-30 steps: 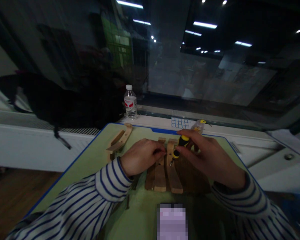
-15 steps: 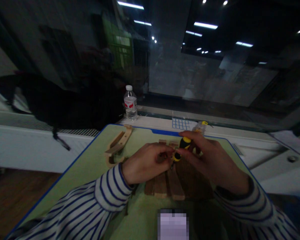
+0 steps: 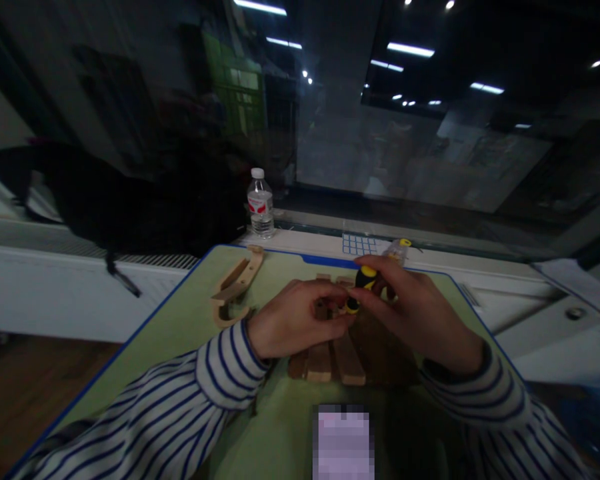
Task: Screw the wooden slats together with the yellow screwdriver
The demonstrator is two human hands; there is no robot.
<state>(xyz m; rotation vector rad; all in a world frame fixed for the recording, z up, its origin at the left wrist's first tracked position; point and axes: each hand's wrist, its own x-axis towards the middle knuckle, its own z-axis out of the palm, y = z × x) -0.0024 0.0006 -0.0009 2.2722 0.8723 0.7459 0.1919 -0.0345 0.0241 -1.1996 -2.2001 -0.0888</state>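
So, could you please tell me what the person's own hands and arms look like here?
Both the left hand and the right hand are bare, with no gloves. The left sleeve and right sleeve are long, whitish with narrow dark blue stripes, and reach the wrists; the right one looks greyer in the dim light.

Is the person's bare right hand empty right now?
No, the bare right hand grips a black-and-yellow screwdriver by its handle, above light-brown wooden strips.
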